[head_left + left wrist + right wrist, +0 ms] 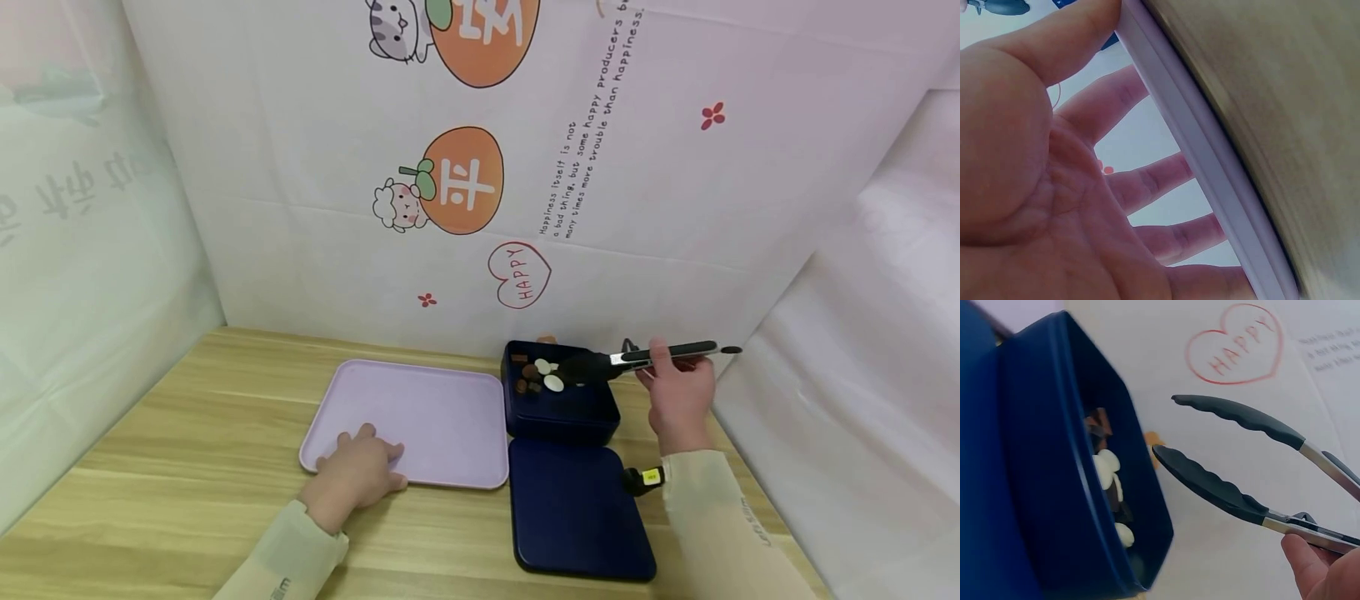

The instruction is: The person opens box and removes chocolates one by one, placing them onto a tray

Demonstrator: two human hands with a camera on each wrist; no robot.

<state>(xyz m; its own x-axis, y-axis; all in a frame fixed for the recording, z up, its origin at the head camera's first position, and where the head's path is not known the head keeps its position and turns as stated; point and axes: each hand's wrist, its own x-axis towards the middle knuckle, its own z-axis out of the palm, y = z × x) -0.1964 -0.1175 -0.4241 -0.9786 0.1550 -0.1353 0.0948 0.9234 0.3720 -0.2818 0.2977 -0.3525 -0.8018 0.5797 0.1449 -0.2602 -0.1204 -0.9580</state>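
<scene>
My right hand (681, 398) grips a pair of kitchen tongs (637, 358) with metal arms and black scalloped tips. Those tips stand apart in the right wrist view, the tongs (1229, 481) close over the dark blue box (562, 417). Inside the box lie several small pieces: white oval ones (1109, 467) and brown ones (530, 372), some rounded, some blocky. At the left, a pale purple tray (442, 417) lies flat. My left hand (358, 471) rests over its near rim with spread fingers, the fingertips touching the tray (1191, 137).
A flat dark blue lid (581, 508) lies in front of the box, by the tray's right corner. White printed sheets (322, 167) stand behind and on both sides of the wooden table (150, 467). A small black device with a yellow label (651, 477) sits at the right wrist.
</scene>
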